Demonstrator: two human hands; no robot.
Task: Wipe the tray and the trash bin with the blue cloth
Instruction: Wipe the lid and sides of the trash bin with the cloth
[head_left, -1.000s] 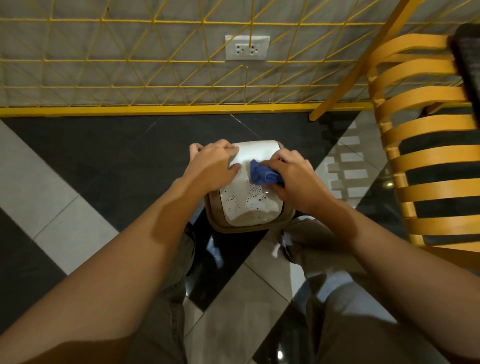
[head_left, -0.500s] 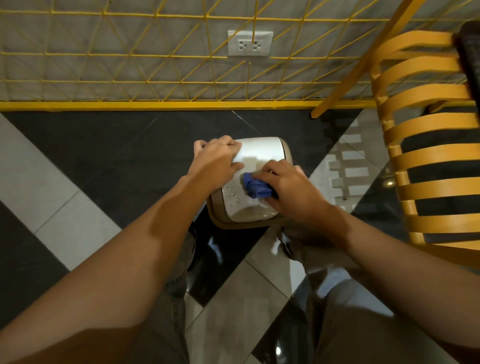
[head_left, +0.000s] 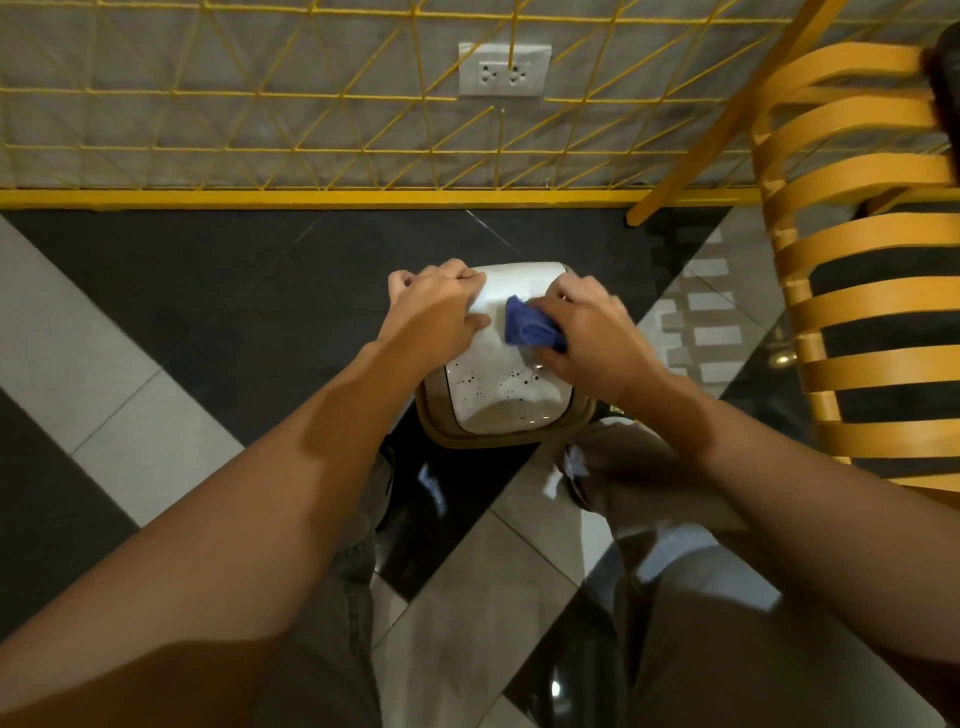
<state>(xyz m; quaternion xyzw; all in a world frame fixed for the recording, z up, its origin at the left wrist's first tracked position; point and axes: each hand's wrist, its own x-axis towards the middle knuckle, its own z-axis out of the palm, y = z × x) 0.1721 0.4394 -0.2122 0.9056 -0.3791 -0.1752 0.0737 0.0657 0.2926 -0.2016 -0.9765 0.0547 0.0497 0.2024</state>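
Your left hand (head_left: 439, 312) grips the far-left edge of the bin (head_left: 501, 410) lid, fingers (head_left: 400, 280) curled over the rim. Your right hand (head_left: 592, 332) is closed on the cloth (head_left: 530, 327), bunched, which pokes out to the left from under its fingers (head_left: 576, 293) and is pressed to the white lid's upper right. Dark specks mark the lid nearer you. The bin stands on the floor (head_left: 156, 291) between your knees, a yellow chair (head_left: 857, 260) to the right.

Glossy black-and-pale tiled floor (head_left: 156, 291) beneath me; the trash bin (head_left: 498, 415) stands on it between my feet, a yellow chair (head_left: 857, 312) to the right.
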